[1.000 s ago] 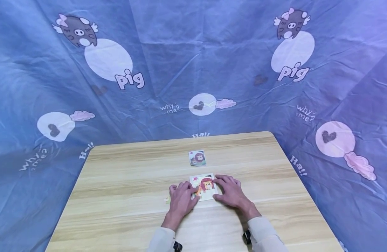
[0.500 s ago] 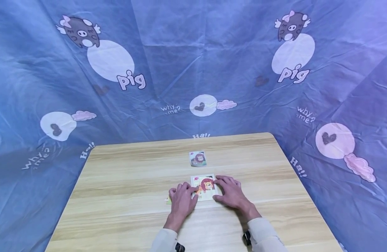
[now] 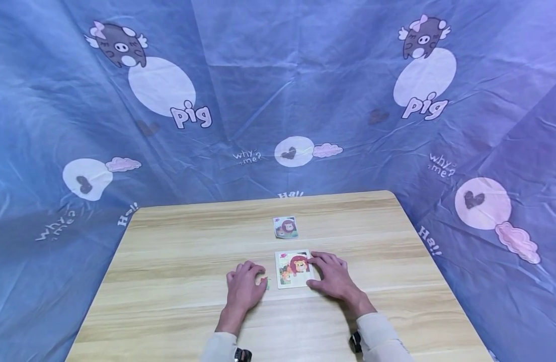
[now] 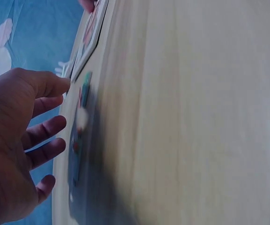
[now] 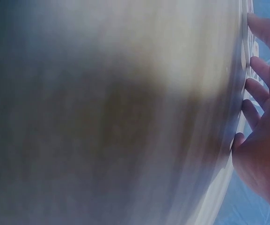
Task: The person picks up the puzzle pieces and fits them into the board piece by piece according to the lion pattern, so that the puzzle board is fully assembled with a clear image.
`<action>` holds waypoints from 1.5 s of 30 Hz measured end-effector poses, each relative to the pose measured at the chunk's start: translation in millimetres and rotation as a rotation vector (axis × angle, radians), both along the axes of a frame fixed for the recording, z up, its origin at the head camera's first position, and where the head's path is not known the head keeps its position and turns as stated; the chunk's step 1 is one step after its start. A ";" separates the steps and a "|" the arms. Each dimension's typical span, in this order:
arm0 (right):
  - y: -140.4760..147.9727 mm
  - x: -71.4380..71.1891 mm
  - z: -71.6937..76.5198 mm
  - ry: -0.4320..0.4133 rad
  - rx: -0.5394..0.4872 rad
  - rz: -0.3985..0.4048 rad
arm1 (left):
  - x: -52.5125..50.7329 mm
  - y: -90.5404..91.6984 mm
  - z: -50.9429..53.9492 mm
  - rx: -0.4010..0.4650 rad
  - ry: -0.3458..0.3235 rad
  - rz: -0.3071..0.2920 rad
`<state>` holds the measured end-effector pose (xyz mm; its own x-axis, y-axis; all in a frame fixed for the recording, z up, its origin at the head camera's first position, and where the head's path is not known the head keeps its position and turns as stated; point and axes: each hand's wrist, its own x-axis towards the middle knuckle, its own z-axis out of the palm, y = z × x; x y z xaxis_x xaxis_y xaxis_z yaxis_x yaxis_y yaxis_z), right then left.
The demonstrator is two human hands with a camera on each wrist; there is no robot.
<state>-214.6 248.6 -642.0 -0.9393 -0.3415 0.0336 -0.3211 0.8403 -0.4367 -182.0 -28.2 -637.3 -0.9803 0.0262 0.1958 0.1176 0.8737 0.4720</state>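
Note:
A small jigsaw board [image 3: 299,280] with a lion picture lies flat in the middle of the table. A pale bare patch shows at its lower right. My right hand [image 3: 333,277] rests beside it, with index finger and thumb touching its right edge. Just left of the board is my left hand [image 3: 244,287], over loose puzzle pieces [image 3: 265,283] in green and red, partly hidden by it. In the left wrist view, the fingers of that hand [image 4: 13,136] are spread, apart from the pieces [image 4: 81,119]. The right wrist view shows relaxed fingers at the board's edge.
A small picture card [image 3: 285,227] of the same lion lies behind the board, one corner slightly lifted. The wooden table [image 3: 169,261] ends at a blue printed cloth [image 3: 255,110] hanging around its back and sides.
My left hand has left the board's left side and moved left, over the loose pieces. The board's left edge is now uncovered. My right hand stays in place.

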 end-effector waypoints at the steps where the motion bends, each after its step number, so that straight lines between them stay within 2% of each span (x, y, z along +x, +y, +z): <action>1: 0.0 0.0 -0.2 0.002 -0.003 -0.001 | 0.8 -1.9 -1.0 -0.001 -0.007 0.006; 7: -0.2 0.3 0.2 -0.004 -0.006 -0.007 | 5.1 -9.7 -5.6 0.009 -0.020 0.032; 19: 0.9 -0.2 -0.9 0.006 -0.017 -0.015 | 13.0 -31.6 -4.0 0.044 -0.097 0.072; 27: 0.1 0.1 -0.5 -0.007 -0.010 -0.013 | 18.8 -46.7 -4.3 0.029 -0.155 0.087; 32: -0.3 0.1 -0.2 -0.010 -0.008 -0.012 | 20.0 -53.9 -3.0 0.034 -0.180 0.076; 38: 0.6 0.0 -0.2 -0.017 -0.006 -0.016 | 18.6 -59.4 -0.5 0.032 -0.210 0.035; 45: -0.3 1.4 1.3 -0.019 -0.014 -0.015 | 17.2 -60.6 4.8 0.068 -0.254 0.006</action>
<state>-213.2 248.4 -640.7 -0.9447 -0.3272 0.0208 -0.3005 0.8386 -0.4544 -164.8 -88.8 -632.5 -0.9983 0.0153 -0.0558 -0.0175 0.8393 0.5434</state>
